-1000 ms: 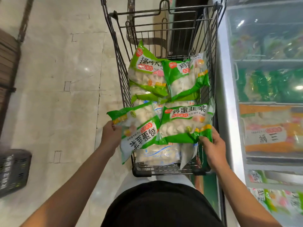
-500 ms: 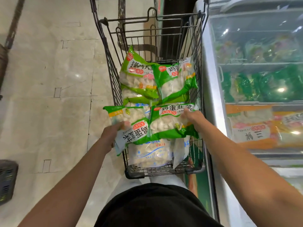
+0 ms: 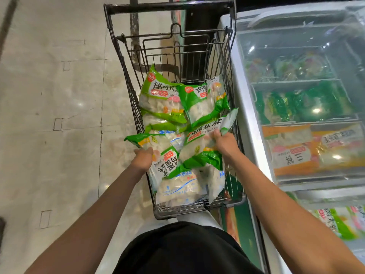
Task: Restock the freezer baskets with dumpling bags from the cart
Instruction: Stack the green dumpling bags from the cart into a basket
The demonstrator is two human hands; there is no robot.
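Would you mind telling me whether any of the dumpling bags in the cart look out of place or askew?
One does: the green bag gripped by the left hand juts out over the cart's left wall, lying crosswise with its print sideways. The right hand grips another green bag inside. Nothing looks torn or spilled.

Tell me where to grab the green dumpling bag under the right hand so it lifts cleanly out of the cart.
Probably the upper edge of the green dumpling bag, where the right hand already pinches it. The bag lies tilted on top of the pile with that edge raised. Come from above on the freezer side; the cart wall there is close, so lift straight up first.
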